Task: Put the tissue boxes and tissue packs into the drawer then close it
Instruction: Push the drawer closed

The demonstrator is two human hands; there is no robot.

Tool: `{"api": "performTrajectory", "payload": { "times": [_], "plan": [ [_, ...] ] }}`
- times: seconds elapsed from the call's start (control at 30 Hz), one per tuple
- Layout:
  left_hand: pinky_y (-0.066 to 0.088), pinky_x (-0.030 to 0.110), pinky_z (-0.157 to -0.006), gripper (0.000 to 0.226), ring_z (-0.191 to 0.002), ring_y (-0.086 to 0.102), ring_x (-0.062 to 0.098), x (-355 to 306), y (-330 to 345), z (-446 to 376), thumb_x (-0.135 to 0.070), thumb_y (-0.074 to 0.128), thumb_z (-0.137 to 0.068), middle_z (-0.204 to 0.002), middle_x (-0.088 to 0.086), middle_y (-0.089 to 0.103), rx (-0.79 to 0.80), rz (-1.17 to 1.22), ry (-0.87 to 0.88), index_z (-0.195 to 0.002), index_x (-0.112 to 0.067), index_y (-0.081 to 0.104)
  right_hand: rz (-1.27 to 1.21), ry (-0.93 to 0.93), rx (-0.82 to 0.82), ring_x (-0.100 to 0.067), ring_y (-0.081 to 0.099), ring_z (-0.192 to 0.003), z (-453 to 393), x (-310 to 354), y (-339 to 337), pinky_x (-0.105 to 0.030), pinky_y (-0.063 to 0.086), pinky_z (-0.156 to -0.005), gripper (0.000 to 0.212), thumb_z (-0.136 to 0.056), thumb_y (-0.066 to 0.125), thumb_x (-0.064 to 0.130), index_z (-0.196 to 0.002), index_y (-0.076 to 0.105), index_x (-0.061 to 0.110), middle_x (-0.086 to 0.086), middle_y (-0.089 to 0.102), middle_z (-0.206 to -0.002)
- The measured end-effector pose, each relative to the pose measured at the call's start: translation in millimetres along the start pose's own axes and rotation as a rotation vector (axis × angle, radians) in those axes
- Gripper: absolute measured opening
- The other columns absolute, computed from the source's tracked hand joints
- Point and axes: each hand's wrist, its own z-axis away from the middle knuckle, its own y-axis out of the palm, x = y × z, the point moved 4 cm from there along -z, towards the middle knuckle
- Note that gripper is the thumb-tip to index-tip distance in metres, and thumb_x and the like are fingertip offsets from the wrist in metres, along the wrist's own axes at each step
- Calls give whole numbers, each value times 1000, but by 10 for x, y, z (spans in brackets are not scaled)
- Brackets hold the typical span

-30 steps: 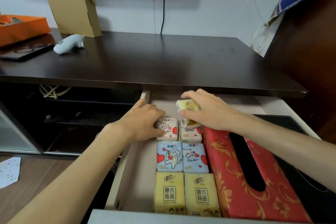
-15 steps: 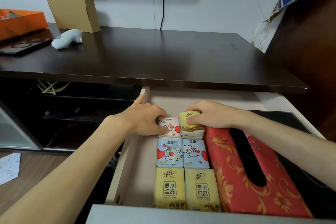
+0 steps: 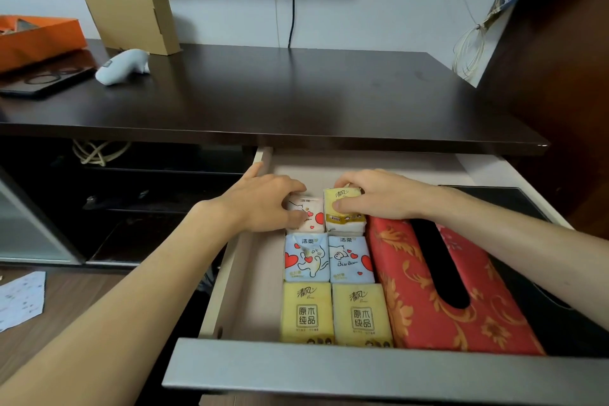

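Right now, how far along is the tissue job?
Done: the red tissue box, two blue packs and two yellow packs lie in the drawer. In hand: the right hand presses a small yellow pack into the back row; the left hand steadies a pink pack. Left: closing the drawer.

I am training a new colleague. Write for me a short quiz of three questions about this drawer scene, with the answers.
1. True or false: the drawer is already closed.
2. Which hand holds the small yellow pack at the back of the drawer: A) left hand, B) right hand?
3. How many tissue packs lie flat between the hands and the drawer front, and in what colours?

Key
1. False; it stands open.
2. B.
3. Four: two blue packs and two yellow packs, beside the red tissue box.
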Motion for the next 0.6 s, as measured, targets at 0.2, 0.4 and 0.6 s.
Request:
{"api": "performTrajectory", "payload": {
  "times": [0.2, 0.4, 0.6],
  "plan": [
    [35, 38, -112, 55, -135, 45, 15, -164, -235, 214, -46, 60, -93, -146, -4, 53, -122, 127, -14, -143, -26, 49, -87, -66, -225, -13, 47, -139, 347, 33, -171, -39, 38, -114, 58, -94, 56, 57, -144, 52, 28, 9, 55, -146],
    [48, 35, -100, 31, -110, 60, -5, -590, -513, 1046, -41, 61, -94, -116, -21, 68, -193, 491, 62, -122, -30, 68, -148, -147, -295, 1, 50, -125, 1406, 26, -161, -28, 42, -101, 51, -92, 52, 61, -136, 57, 37, 21, 56, -133],
    [47, 28, -94, 42, -116, 56, -3, -1154, -304, 1881, -59, 50, -93, -118, -23, 61, -288, 305, 149, -120, -32, 65, -117, -94, -372, 5, 39, -137, 2465, -115, 237, -18, 35, -104, 47, -96, 49, 62, -139, 51, 41, 31, 44, -140]
  ]
}}
